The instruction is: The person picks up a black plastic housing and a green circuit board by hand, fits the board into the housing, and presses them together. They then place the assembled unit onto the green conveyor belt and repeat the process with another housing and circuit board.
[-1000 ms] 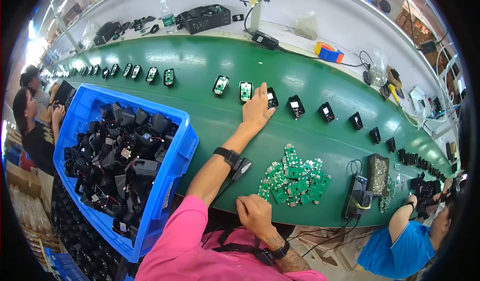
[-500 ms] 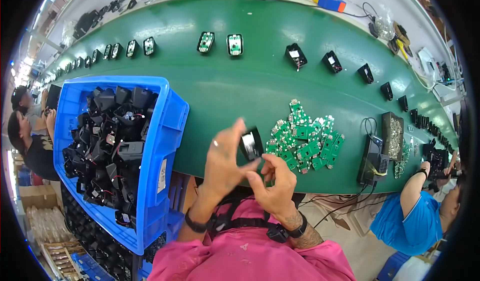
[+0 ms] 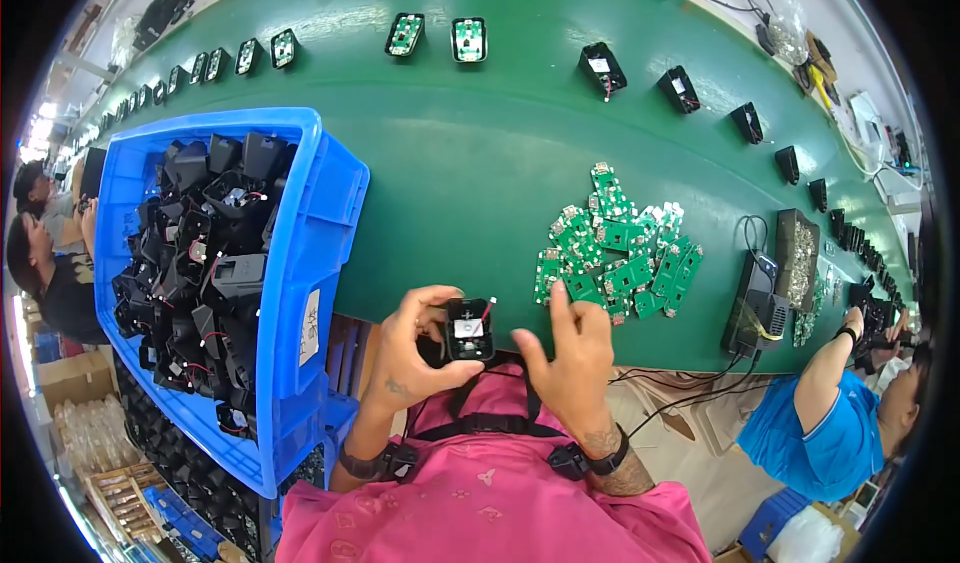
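Note:
My left hand point(image 3: 412, 355) grips a black plastic housing point(image 3: 471, 350) at the table's front edge, its hollow side turned up. Inside the housing lies a white-labelled part, and a thin red wire with a small white plug sticks out at its upper right corner. My right hand point(image 3: 572, 363) is open, index finger stretched forward and thumb apart. Its fingertip reaches the near left edge of a heap of green circuit boards point(image 3: 625, 271), next to one board point(image 3: 547, 273); whether it touches that board I cannot tell.
To the left, a blue crate point(image 3: 285, 313) is full of black housings point(image 3: 190, 263). Housings with boards fitted point(image 3: 468, 40) line the far left of the green table point(image 3: 450, 183); housings without boards point(image 3: 602, 71) line the right. A black power adapter point(image 3: 752, 308) and a co-worker point(image 3: 815, 423) are at right.
My left hand has lowered toward me and turned the housing hollow side up. The right hand has come away from the housing, moving right, index finger extended to the boards.

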Motion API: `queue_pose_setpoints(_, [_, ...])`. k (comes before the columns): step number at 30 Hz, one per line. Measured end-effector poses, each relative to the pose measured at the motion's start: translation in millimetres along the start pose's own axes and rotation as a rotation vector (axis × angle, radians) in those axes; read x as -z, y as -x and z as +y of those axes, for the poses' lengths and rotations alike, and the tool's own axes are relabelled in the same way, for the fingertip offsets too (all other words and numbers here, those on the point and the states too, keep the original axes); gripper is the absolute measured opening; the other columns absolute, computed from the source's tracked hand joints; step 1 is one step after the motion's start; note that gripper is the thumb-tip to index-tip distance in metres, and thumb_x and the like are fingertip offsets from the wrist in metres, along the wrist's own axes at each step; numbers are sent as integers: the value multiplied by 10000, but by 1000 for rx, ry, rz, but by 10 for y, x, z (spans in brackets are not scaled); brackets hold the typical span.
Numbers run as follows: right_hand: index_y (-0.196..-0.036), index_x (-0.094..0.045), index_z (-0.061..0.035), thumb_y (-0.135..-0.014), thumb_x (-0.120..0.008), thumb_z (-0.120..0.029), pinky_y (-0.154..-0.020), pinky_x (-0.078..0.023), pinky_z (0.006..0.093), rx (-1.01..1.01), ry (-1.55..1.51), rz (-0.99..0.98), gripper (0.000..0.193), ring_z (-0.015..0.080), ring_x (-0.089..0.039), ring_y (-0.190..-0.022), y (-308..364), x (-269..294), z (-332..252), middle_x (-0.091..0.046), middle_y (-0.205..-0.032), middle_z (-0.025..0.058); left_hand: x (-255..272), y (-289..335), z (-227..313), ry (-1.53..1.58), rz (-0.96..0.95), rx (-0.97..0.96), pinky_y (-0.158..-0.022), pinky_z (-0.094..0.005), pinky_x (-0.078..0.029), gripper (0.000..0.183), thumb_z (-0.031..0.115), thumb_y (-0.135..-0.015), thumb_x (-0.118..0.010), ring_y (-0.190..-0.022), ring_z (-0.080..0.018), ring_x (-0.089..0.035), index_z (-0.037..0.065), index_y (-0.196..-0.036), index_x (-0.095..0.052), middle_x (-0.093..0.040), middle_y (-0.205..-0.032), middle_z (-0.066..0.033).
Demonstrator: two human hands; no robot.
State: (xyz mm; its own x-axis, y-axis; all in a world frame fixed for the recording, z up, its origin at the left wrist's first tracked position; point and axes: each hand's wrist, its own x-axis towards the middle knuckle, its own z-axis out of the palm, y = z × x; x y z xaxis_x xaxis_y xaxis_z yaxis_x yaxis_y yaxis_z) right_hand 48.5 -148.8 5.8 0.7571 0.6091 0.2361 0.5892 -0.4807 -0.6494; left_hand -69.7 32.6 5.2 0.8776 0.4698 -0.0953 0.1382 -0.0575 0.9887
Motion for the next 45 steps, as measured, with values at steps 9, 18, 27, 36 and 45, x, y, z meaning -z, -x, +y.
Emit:
queue_pose_setpoints(9, [-1106,-675,-6,-732,-817,-96,-688,-457,373,401,128,-81,410,260,-539,-800,245,15,309,-543,-913,82,112,-29,84,43,-248,19,-931,-363,-460,575,464,-902,-514,-1042,-262,-632,-70,-1056,-661,-669,-1099,-179])
queue_pose_setpoints(18, [-962,-677,76,-946,-608,-10,-576,-450,232,-468,-840,41,111,109,-608,-677,185,131,-17,-656,-871,93,-70,-27,194,109,-373,100,-722,-288,-475,342,261,-933,-549,-799,-142,-602,-40,-1041,-670,-659,-936,-93])
queue_pose_setpoints(27, [-962,-695,32,-837,-668,40,-574,-489,275,61,-315,-2,128,188,-639,-662,160,204,-71,-674,-891,126,-186,-24,202,148,-289,209,-609,-209,-504,417,136,-886,-646,-842,-100,-611,-23,-1264,-570,-623,-1071,-112])
queue_pose_setpoints(36, [-1015,-691,35,-737,-729,39,-678,-579,362,593,-126,-72,281,279,-692,-827,-142,277,116,-661,-1001,135,-291,-44,72,649,-379,257,-1052,-320,-409,795,120,-788,-705,-1216,-168,-510,6,-1476,-324,-497,-1337,-99])
queue_pose_setpoints(45, [-1034,-713,12,-767,-670,104,-565,-508,297,467,-58,-10,285,216,-635,-694,-165,324,27,-644,-946,123,-425,3,115,249,-202,90,-727,-228,-482,529,78,-934,-486,-922,-82,-565,18,-1439,-342,-539,-1224,-78])
